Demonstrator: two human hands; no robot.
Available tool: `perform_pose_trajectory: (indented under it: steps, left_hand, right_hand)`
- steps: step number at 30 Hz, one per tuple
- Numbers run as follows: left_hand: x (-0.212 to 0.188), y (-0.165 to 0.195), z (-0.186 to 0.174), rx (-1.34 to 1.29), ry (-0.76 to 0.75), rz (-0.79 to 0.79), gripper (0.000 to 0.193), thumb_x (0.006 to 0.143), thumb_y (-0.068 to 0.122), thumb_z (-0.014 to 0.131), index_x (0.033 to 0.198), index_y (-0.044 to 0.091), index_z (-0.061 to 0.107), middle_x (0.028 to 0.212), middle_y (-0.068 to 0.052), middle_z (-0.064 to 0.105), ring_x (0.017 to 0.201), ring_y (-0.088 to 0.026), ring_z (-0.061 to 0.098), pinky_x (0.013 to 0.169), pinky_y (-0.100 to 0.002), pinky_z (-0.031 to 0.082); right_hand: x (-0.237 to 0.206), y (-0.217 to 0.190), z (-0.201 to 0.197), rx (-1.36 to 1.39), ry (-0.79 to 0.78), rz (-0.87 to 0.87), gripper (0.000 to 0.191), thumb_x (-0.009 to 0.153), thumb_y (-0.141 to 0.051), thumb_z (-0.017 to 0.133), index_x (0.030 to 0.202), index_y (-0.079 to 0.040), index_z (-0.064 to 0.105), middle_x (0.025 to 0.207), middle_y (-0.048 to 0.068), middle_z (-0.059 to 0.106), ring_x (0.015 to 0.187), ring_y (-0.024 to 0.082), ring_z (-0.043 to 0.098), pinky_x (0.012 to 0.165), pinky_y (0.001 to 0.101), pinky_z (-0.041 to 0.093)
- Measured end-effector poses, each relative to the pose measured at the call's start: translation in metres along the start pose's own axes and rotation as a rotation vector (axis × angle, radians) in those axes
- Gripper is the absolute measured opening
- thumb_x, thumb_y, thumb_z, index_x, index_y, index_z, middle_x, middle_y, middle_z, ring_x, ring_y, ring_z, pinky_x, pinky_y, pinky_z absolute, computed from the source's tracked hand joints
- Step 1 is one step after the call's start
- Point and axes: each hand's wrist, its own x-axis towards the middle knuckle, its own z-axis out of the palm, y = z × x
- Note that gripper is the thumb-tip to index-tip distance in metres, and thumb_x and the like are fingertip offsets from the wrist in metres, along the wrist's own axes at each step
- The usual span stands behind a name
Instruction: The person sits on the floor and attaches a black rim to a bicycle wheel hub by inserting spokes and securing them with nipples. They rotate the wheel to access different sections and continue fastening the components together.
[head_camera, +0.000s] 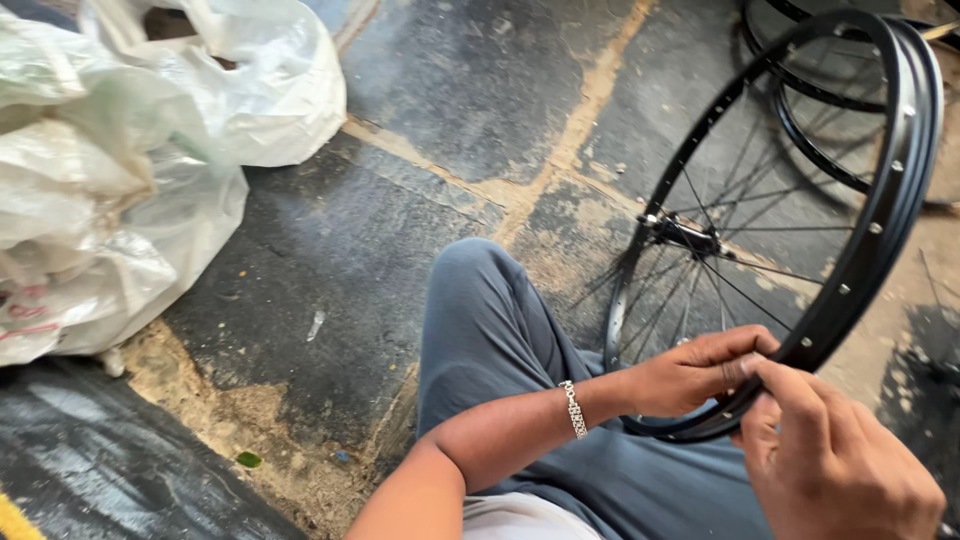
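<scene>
At the left edge of the floor, two large translucent white plastic sacks are slumping against each other. Their mouths are gaping, but you cannot tell what is inside; only crumpled film and a dark opening at the top are showing.

Moving right, your knee in grey trousers is lying over the dark stone slabs, and your left forearm, wearing a silver link bracelet, is crossing it.

Your left hand is closing on the black metal bicycle wheel rim with thin wire spokes, its fingers curling over the rim's lower edge. Your right hand is meeting it there, thumb and fingertips pinching at the same spot of the rim. The wheel is standing upright on your lap, hub in the middle, spokes already laced and fanning out to the rim. So the lacing is looking largely done, and the fingerwork at the rim is looking unfinished.

Behind it, at the top right corner, more black rims are lying on the floor.
</scene>
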Motion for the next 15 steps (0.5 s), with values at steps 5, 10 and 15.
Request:
perform_pose_trajectory:
  steps: [5,10,15]
  left_hand:
    - [-0.002,0.006,-0.009,-0.072,-0.093,-0.049,0.023,0.116,0.025,0.049,0.132,0.008,0.047,0.107,0.001,0.058,0.103,-0.004,0.055,0.087,-0.027,0.050]
    - [0.007,-0.021,-0.018,-0.066,-0.036,-0.069,0.021,0.118,0.023,0.047,0.132,0.007,0.049,0.103,0.003,0.054,0.101,-0.003,0.051,0.082,-0.024,0.046]
    - [0.012,-0.044,-0.025,0.006,-0.026,0.018,0.030,0.129,0.027,0.046,0.116,0.000,0.053,0.094,0.000,0.051,0.093,-0.004,0.049,0.079,-0.022,0.045]
  right_hand:
    - [-0.026,0.025,0.034,0.057,0.019,-0.043,0.035,0.093,-0.012,0.074,0.126,-0.012,0.065,0.100,0.006,0.073,0.078,0.023,0.070,0.067,0.0337,0.054]
    - [-0.057,0.049,0.087,0.264,0.055,-0.029,0.030,0.101,-0.010,0.064,0.130,-0.016,0.060,0.109,0.007,0.070,0.089,0.021,0.071,0.083,0.0327,0.057]
    - [-0.074,0.066,0.136,0.357,0.080,0.021,0.033,0.101,-0.004,0.066,0.133,-0.011,0.064,0.101,0.013,0.070,0.078,0.023,0.069,0.076,0.0356,0.057]
